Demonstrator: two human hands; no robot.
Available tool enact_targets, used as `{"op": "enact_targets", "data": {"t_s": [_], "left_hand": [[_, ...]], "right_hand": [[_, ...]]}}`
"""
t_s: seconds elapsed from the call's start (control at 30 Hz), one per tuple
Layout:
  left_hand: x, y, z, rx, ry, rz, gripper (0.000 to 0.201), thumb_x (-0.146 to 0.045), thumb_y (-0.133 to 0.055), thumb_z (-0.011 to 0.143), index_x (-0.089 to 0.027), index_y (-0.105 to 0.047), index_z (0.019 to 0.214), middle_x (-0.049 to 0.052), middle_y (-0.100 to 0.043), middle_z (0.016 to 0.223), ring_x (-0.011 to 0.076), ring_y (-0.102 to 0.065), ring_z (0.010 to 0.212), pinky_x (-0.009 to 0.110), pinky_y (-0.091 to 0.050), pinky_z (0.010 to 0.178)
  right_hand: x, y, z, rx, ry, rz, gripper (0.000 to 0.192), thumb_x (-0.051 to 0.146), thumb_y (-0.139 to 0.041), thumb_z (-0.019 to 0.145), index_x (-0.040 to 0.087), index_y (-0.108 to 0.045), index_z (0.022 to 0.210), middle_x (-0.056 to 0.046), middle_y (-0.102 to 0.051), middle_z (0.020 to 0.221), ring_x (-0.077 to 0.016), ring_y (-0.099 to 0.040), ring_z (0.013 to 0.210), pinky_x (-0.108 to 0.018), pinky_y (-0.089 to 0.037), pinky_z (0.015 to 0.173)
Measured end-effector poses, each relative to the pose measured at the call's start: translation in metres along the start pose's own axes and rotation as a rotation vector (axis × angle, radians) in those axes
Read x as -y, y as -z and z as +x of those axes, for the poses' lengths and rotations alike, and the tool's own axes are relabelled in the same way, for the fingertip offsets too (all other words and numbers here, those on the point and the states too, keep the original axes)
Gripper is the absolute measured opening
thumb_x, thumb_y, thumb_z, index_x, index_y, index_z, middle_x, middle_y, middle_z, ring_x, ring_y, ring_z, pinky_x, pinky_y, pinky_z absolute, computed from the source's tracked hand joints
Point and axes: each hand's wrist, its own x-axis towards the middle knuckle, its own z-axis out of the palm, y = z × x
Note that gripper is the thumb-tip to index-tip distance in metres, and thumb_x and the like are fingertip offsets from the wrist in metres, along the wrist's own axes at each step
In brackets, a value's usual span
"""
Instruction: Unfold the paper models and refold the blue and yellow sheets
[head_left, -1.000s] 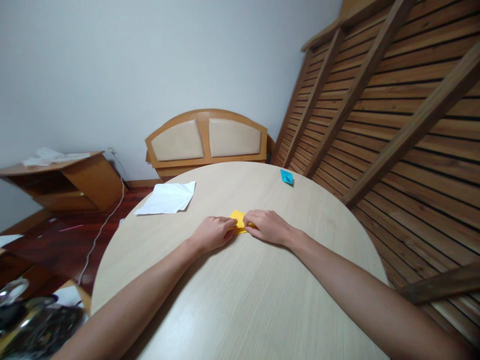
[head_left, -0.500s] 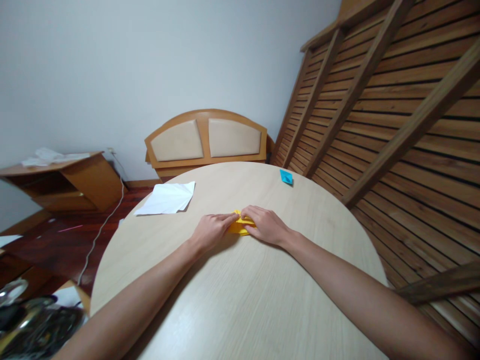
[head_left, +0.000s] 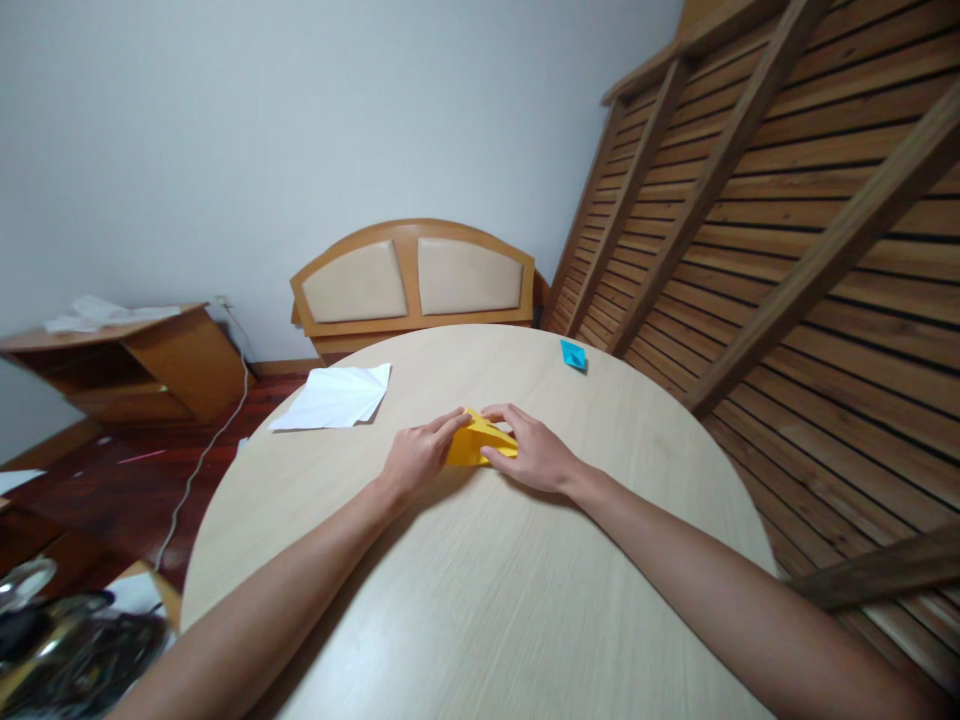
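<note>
A small folded piece of yellow paper (head_left: 474, 444) lies on the round light-wood table (head_left: 480, 580), a little beyond its middle. My left hand (head_left: 418, 456) presses on the paper's left side with its fingers stretched along the top edge. My right hand (head_left: 529, 450) covers the paper's right side, thumb and fingers pinching a flap. Both hands touch the paper and nearly meet at its far tip.
A creased white sheet (head_left: 334, 396) lies at the table's far left edge. A small blue folded paper (head_left: 573, 354) sits at the far right edge. Behind the table stands a padded chair back (head_left: 414, 276). A slatted wooden frame (head_left: 780, 200) leans at the right.
Both hands have slid forward along the yellow paper, and more of it now shows between them as a raised, pointed flap.
</note>
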Motion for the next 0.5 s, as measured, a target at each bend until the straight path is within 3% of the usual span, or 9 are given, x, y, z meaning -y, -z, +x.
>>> {"op": "enact_targets", "data": {"t_s": [0.17,0.27,0.37,0.5], "left_hand": [[0.003,-0.002,0.001,-0.126,0.053,-0.166,0.037,-0.01,-0.047,0.094,-0.023,-0.062,0.125,0.006,-0.068,0.13,0.0211,-0.072,0.104,0.034,-0.061,0.086],[0.003,0.0,0.003,-0.173,0.094,-0.28,0.033,-0.012,-0.043,0.095,-0.02,-0.064,0.121,0.008,-0.071,0.123,0.0202,-0.072,0.104,0.033,-0.06,0.087],[0.001,0.002,0.005,-0.182,0.148,-0.351,0.032,-0.014,-0.044,0.095,-0.019,-0.064,0.119,0.011,-0.073,0.118,0.0208,-0.073,0.098,0.033,-0.059,0.084],[-0.002,0.002,0.005,-0.157,0.208,-0.4,0.034,-0.013,-0.045,0.092,-0.018,-0.064,0.119,0.011,-0.074,0.114,0.0199,-0.073,0.09,0.032,-0.058,0.08]], "right_hand": [[0.005,0.002,0.001,0.001,-0.12,0.354,0.036,0.042,-0.058,0.093,0.021,-0.057,0.123,-0.011,-0.062,0.126,-0.0236,-0.061,0.113,-0.039,-0.053,0.09],[0.003,0.001,0.005,-0.037,-0.221,0.465,0.039,0.048,-0.049,0.097,0.019,-0.061,0.119,-0.011,-0.067,0.117,-0.0231,-0.064,0.104,-0.039,-0.054,0.087],[-0.004,-0.003,0.01,-0.073,-0.367,0.501,0.035,0.044,-0.051,0.095,0.018,-0.063,0.115,-0.011,-0.069,0.107,-0.0221,-0.066,0.095,-0.037,-0.055,0.081],[-0.008,-0.007,0.012,-0.056,-0.528,0.641,0.033,0.044,-0.051,0.095,0.019,-0.061,0.115,-0.012,-0.066,0.119,-0.0235,-0.066,0.103,-0.034,-0.057,0.077]]}}
